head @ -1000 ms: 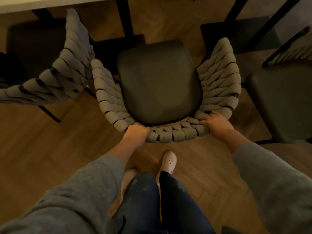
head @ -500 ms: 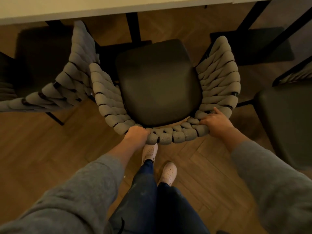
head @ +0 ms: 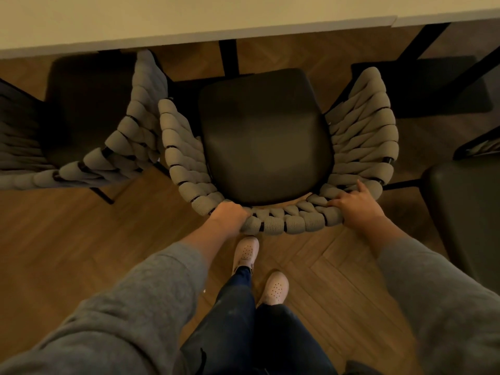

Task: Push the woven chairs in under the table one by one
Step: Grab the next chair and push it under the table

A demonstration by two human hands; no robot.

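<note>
**Middle chair gripped by both hands, seat short of the table edge**

Wood floor [head: 67, 239], herringbone pattern, fills most of the view. The table [head: 189, 20] has a light top running across the far edge, with a black leg [head: 228, 58] showing beneath it.

Middle woven chair [head: 265, 136]: dark seat pad, grey woven band wrapping the back and both sides. The whole seat shows in front of the table edge, none of it under the top. The seat front lines up roughly with the black leg.

Left woven chair [head: 130, 147]: same weave, angled. Its seat lies in shadow close to the table edge. Its near side is just beside the middle chair's left side; cannot tell if they touch.

Third chair [head: 465, 212] at the right edge, only a dark seat and a bit of frame visible, apart from the middle one.

Grey sleeves on both arms, dark trousers [head: 243, 334] below.

Left hand [head: 230, 215]: fingers curled tight over the back rail at the rear-left corner, a full grip.

Right hand [head: 357, 207]: palm over the rail at the rear-right corner, thumb lying along the weave, one finger straight forward. A looser hold than the left.

Two pale perforated shoes: one [head: 244, 253] forward, right under the chair back, the other [head: 274, 288] behind it.
</note>
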